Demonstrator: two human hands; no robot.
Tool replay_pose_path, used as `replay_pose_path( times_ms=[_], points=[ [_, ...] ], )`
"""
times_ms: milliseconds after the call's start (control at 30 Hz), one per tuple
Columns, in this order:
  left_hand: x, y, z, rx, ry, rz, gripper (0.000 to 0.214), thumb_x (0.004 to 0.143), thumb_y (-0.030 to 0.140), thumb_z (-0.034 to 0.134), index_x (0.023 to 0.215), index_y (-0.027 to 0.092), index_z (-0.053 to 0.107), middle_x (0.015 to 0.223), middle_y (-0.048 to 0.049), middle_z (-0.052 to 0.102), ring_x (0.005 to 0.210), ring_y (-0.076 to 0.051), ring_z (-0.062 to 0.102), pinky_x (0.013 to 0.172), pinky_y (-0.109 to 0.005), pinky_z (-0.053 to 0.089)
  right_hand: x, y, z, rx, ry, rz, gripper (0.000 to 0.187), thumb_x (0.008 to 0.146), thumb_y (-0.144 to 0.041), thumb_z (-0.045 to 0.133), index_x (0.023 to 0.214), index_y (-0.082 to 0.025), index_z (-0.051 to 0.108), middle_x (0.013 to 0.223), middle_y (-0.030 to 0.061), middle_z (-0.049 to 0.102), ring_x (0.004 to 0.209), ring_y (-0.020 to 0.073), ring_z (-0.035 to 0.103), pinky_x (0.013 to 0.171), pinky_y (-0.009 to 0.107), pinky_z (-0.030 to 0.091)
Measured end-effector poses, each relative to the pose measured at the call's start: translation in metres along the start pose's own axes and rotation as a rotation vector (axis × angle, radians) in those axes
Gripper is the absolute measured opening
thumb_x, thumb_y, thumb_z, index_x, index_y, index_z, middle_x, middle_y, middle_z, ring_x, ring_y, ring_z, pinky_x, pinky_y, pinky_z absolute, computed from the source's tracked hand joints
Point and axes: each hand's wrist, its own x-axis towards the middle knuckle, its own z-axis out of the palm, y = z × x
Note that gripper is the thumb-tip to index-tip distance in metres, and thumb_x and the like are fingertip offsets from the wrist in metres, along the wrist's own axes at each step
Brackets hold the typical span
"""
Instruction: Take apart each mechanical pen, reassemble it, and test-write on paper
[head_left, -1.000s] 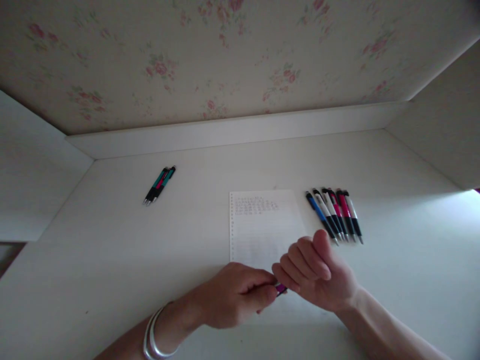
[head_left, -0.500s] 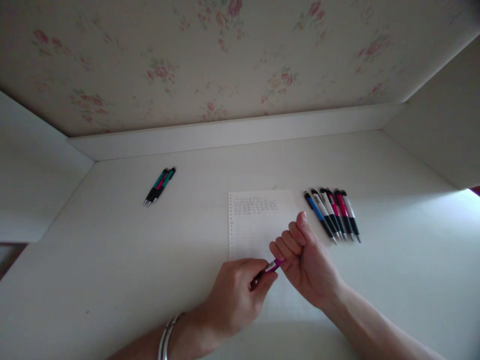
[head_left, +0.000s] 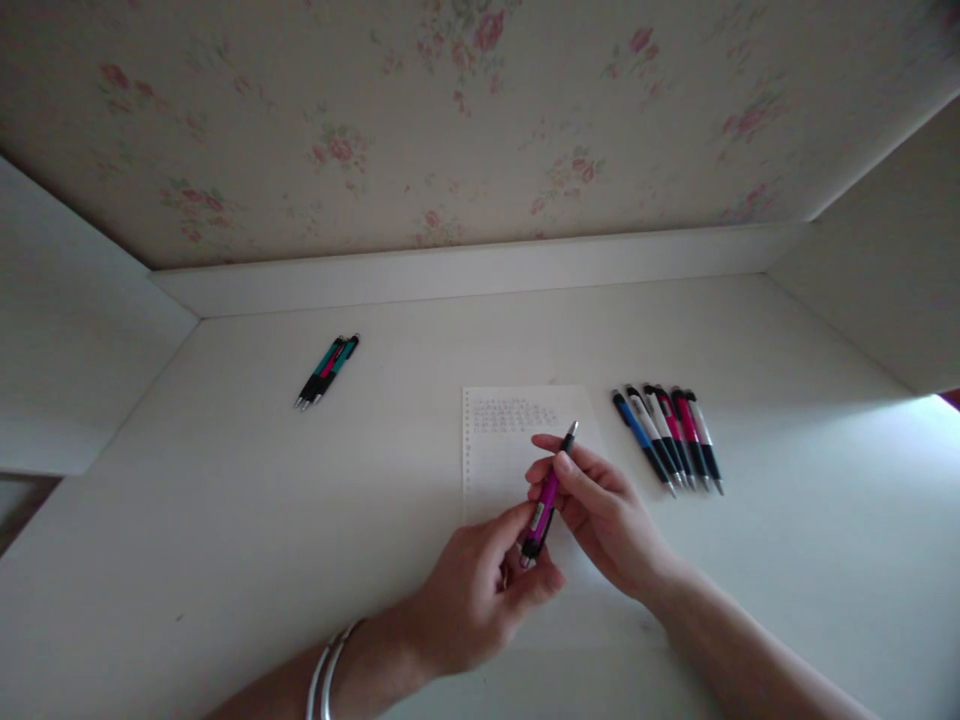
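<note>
A purple pen (head_left: 547,495) with black ends slants between my hands, its metal tip up and its clicker end down. My right hand (head_left: 604,510) pinches it near the tip end with thumb and fingers. Around the clicker end, my left hand (head_left: 480,590) has a loose hold, its index finger touching the barrel and its thumb lower down. Some left fingers are hidden behind the hand. Below both hands lies a sheet of lined paper (head_left: 495,465) with punched holes along its left edge and several handwritten rows at the top.
Several pens (head_left: 667,440) in blue, white and pink lie side by side right of the paper. A small group of green and pink pens (head_left: 328,370) rests farther left on the white desk (head_left: 225,480). White panels and a floral wall (head_left: 450,130) bound the desk.
The pen has turned from mostly covered by my hands to tip-up in view. My right hand has gone from a fist with raised thumb to a pinch on it; my left hand's hold has loosened.
</note>
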Motion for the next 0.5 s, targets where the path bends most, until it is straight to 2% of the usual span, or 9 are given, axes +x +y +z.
replay_pose_path(
  times_ms=[67, 200, 367, 433, 500],
  points=[
    [-0.001, -0.001, 0.000, 0.004, -0.036, 0.016, 0.040, 0.091, 0.053, 0.063, 0.104, 0.015, 0.063, 0.074, 0.0019, 0.057, 0.059, -0.010, 0.046, 0.055, -0.022, 0.034, 0.001, -0.001, -0.002, -0.007, -0.017, 0.025, 0.029, 0.090, -0.036, 0.073, 0.115, -0.021, 0.070, 0.081, 0.0025, 0.072, 0.072, 0.0126, 0.065, 0.066, 0.025, 0.052],
    [-0.002, -0.007, 0.002, 0.059, -0.014, 0.018, 0.048, 0.084, 0.062, 0.067, 0.079, 0.015, 0.064, 0.063, 0.0038, 0.052, 0.056, -0.010, 0.044, 0.054, -0.022, 0.032, 0.001, 0.000, -0.003, -0.026, -0.037, 0.039, 0.032, 0.089, -0.034, 0.075, 0.117, -0.020, 0.070, 0.076, 0.0017, 0.071, 0.068, 0.0111, 0.063, 0.059, 0.021, 0.049],
    [-0.001, -0.011, 0.002, 0.126, 0.019, 0.057, 0.058, 0.086, 0.070, 0.057, 0.067, 0.015, 0.060, 0.058, 0.0046, 0.047, 0.053, -0.009, 0.040, 0.051, -0.021, 0.030, -0.001, 0.000, 0.003, -0.039, -0.031, 0.045, 0.037, 0.086, -0.035, 0.076, 0.118, -0.019, 0.069, 0.072, 0.0012, 0.069, 0.063, 0.0121, 0.060, 0.050, 0.020, 0.047],
    [-0.001, -0.010, 0.002, 0.137, 0.018, 0.055, 0.058, 0.086, 0.070, 0.057, 0.071, 0.015, 0.063, 0.059, 0.0037, 0.051, 0.053, -0.010, 0.043, 0.050, -0.021, 0.032, -0.002, 0.000, 0.004, -0.042, 0.000, 0.029, 0.049, 0.087, -0.035, 0.076, 0.132, -0.023, 0.060, 0.074, 0.0006, 0.070, 0.063, 0.0131, 0.061, 0.049, 0.021, 0.048],
    [-0.002, -0.010, 0.003, 0.163, 0.027, 0.082, 0.057, 0.084, 0.071, 0.058, 0.075, 0.015, 0.066, 0.060, 0.0027, 0.056, 0.052, -0.010, 0.046, 0.050, -0.021, 0.035, -0.002, -0.001, 0.003, -0.052, 0.044, -0.013, 0.069, 0.087, -0.033, 0.076, 0.147, -0.034, 0.043, 0.079, -0.0004, 0.072, 0.065, 0.0140, 0.064, 0.051, 0.022, 0.049]
  ],
)
